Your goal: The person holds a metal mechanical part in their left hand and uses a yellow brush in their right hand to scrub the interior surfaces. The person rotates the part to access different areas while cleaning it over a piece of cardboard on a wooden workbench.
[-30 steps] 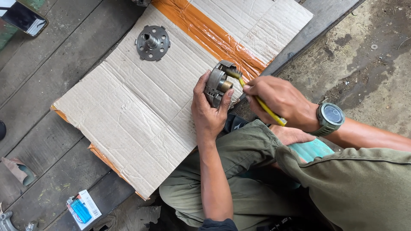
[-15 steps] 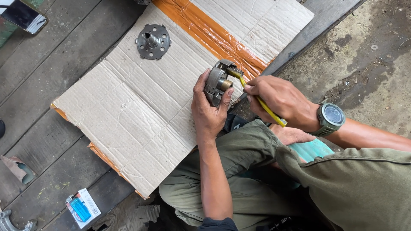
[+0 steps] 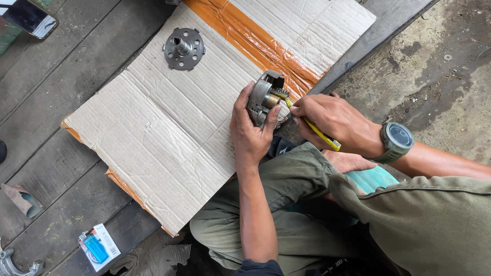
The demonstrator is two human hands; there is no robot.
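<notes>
Head view: metal part in left hand

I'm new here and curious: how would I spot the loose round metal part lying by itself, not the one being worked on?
Find the flattened cardboard sheet with the orange tape stripe. Near its upper left part lies a dark grey metal disc, ringed with holes, a short shaft rising from its centre. Unlike the chunkier part in the left hand, nobody touches it.

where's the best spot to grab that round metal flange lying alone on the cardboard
Probably by the raised centre hub of the round holed flange, coming straight down from above. It lies flat on the cardboard sheet with the hub pointing up, so its thin rim offers little edge to pinch. Both hands are busy elsewhere.
</notes>
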